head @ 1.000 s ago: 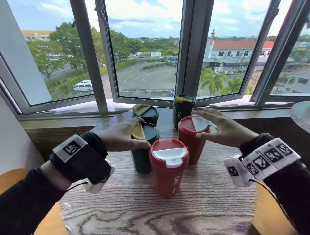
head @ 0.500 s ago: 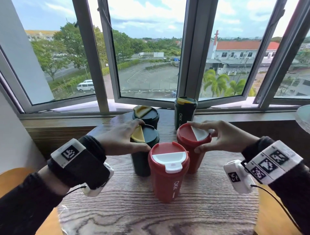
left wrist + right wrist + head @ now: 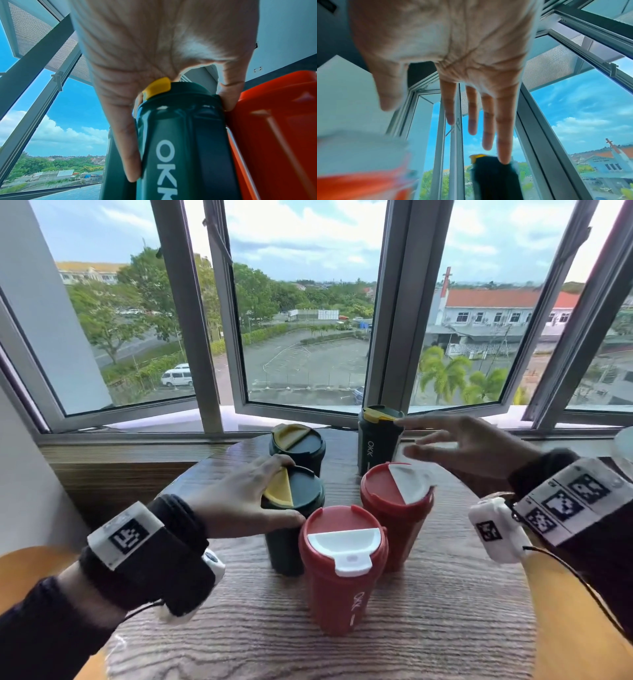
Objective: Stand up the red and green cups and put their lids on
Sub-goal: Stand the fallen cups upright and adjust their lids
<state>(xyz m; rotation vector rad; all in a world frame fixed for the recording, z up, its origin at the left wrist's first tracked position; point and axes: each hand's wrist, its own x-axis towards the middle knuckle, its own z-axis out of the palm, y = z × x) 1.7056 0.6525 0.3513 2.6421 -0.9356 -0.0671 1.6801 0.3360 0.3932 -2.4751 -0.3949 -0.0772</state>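
Five lidded cups stand upright on the round wooden table (image 3: 308, 645). The near red cup (image 3: 337, 583) and the back red cup (image 3: 400, 529) carry red lids with white flaps. My left hand (image 3: 294, 491) lies over the near green cup (image 3: 284, 549) and grips its yellow-flapped lid (image 3: 305, 487); the thumb (image 3: 229, 94) presses the lid's rim beside the red cup. My right hand (image 3: 411, 438) hovers open with spread fingers (image 3: 488, 121), holding nothing, between the back red cup and the far green cup (image 3: 376, 443). Another green cup (image 3: 298, 445) stands at the back left.
Right behind the cups run the wooden window sill (image 3: 137, 450) and the grey frames (image 3: 394, 337) of the opened windows. A pale round object (image 3: 625, 446) shows at the right edge. Bare tabletop lies in front of the near red cup.
My right hand has let go of the back red cup's lid, opened, and risen up and back toward the far green cup. My left hand has stayed on the near green lid.
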